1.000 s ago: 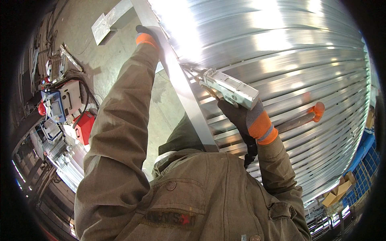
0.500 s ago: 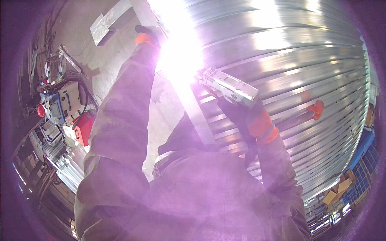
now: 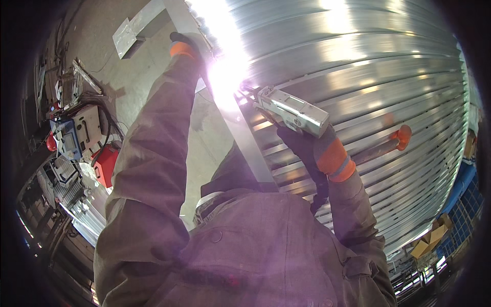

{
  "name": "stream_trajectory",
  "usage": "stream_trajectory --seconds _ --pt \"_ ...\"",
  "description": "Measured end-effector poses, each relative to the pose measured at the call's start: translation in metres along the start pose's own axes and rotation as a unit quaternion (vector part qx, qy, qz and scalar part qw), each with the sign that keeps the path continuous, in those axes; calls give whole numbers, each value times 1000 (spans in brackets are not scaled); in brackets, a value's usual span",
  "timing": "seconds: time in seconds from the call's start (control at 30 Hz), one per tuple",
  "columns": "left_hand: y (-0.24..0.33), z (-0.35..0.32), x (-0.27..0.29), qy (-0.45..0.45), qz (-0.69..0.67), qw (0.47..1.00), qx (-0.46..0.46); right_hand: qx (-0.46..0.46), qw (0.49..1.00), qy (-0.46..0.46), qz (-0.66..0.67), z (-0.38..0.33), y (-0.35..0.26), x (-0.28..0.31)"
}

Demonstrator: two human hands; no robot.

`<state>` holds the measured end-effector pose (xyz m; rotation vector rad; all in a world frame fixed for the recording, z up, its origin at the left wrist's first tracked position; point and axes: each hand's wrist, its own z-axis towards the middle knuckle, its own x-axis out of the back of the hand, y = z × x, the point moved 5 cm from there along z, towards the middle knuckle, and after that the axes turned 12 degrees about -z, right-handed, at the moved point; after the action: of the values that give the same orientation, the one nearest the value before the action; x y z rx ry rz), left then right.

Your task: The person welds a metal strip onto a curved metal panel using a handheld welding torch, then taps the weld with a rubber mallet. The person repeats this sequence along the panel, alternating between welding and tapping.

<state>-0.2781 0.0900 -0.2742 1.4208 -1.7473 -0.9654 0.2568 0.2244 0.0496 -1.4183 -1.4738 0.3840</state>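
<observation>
My right hand [image 3: 307, 146], in a dark glove with an orange cuff, grips a silver welding gun [image 3: 291, 110]. Its tip points at a flat steel bar [image 3: 250, 148] that lies against a ribbed, shiny sheet-metal wall [image 3: 368, 66]. A white-hot arc [image 3: 227, 77] burns at the tip and washes the picture with violet glare. My left arm reaches far up, and my left hand [image 3: 184, 46], gloved the same way, clasps the edge of the bar just above the arc. The glare hides the seam.
An orange-ended tool handle [image 3: 399, 137] sticks out beside my right wrist. On the concrete floor to the left stand grey welding machines [image 3: 76, 133], a red box [image 3: 106, 163] and cables. A steel plate [image 3: 128, 36] lies farther up. Cardboard boxes [image 3: 429, 240] sit at the lower right.
One second ago no arc was burning. It flared up at the gun's tip half a second ago and still burns. Both hands have hardly moved.
</observation>
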Motion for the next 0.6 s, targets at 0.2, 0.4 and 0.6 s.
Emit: stream_trajectory --seconds 0.2,0.4,0.6 --pt "2 -34 -15 -8 419 892 -172 -16 998 -9 -54 -1 1 0" --pt "37 -102 -31 61 23 997 35 -23 999 -2 -47 -3 7 -3" --pt "35 -73 -21 72 -12 996 54 -47 999 -10 7 -8 6 -2"
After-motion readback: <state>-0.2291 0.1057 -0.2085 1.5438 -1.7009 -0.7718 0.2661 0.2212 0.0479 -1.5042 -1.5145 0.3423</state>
